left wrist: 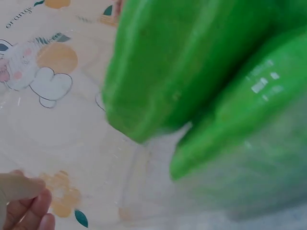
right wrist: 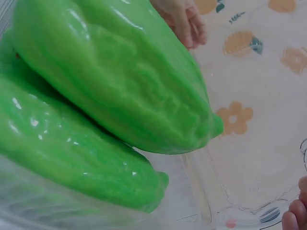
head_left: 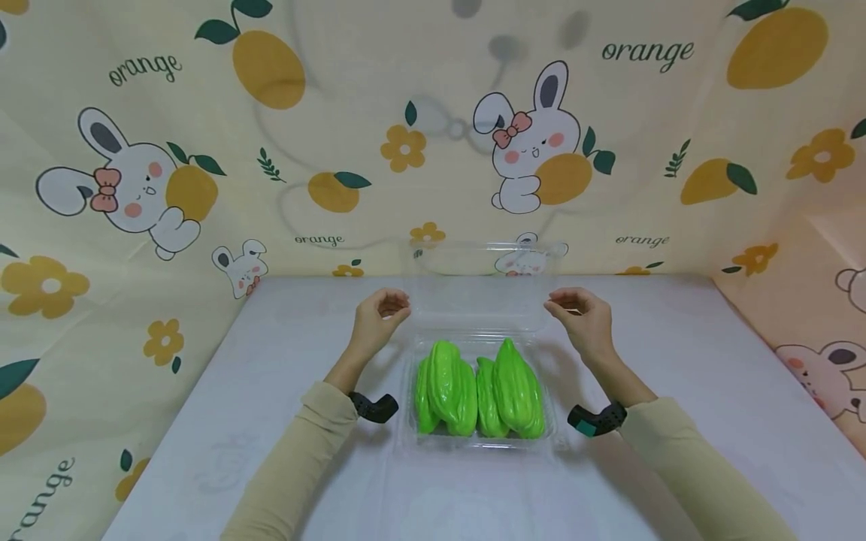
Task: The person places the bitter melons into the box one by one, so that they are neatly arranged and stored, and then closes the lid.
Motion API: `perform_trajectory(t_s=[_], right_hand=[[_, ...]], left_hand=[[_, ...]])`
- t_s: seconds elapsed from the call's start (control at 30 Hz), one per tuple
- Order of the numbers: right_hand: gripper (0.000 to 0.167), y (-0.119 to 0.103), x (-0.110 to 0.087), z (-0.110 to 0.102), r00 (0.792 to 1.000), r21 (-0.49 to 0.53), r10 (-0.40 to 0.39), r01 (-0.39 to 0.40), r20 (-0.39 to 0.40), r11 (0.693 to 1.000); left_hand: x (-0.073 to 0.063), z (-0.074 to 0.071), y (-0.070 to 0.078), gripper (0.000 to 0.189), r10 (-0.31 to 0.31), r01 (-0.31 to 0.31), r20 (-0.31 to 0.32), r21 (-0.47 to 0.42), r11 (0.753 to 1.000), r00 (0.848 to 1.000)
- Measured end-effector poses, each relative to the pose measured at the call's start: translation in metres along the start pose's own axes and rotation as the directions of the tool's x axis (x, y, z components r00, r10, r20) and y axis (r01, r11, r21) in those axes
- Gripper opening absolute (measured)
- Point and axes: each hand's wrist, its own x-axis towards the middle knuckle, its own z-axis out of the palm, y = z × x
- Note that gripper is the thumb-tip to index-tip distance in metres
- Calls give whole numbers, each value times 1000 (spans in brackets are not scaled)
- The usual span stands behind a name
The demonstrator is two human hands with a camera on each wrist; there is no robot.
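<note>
A clear plastic clamshell box [head_left: 476, 443] sits on the table with its clear lid [head_left: 476, 300] raised at the far side. Several glossy, ribbed green peppers [head_left: 444, 383] lie in the base in two groups, filling much of both wrist views. My left hand [head_left: 379, 319] pinches the lid's left edge between thumb and fingers. At the opposite edge, my right hand [head_left: 585, 319] does the same, fingers curled. Only the fingertips of the left hand [left wrist: 26, 203] show low in the left wrist view. Fingers of the right hand [right wrist: 296, 211] appear at the right wrist view's lower right.
The box stands on a white-covered table [head_left: 304, 466]. Behind it and at both sides hangs a cream cloth [head_left: 379, 75] printed with rabbits, oranges and flowers. Each wrist carries a black band, the left band [head_left: 375, 408] and the right band [head_left: 595, 421].
</note>
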Motion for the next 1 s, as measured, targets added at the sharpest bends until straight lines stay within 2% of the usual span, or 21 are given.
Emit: perform_trajectory(t_s=[0.1,0.2,0.33,0.43,0.77,1.0], right_hand=[[22,0,-2,-1,1000,-15,5,-5,4,1000],[24,-1,-4,-2,1000,-21,2,-2,18,1000],[24,-1,-6,-4,999,-25,-18,19,31,1000],[23,-1,-8,-5,999,-37,-38,40,30,999],[19,2,-11,-7,997,-70,-64,66,38,995],[20,4,-12,-7,997,-65,-69,71,38,995]], left_hand=[[1,-1,7,18,17,-17,-21,2,1000,1000],[-3,-6,29,19,6,-6,-27,2,1000,1000],[-5,-7,35,22,-2,1,-41,-19,1000,999],[-3,-5,22,21,18,-20,-57,-25,1000,998],[-11,-5,18,12,109,-107,-49,30,994,993],[-14,-4,15,10,116,-115,-57,18,993,992]])
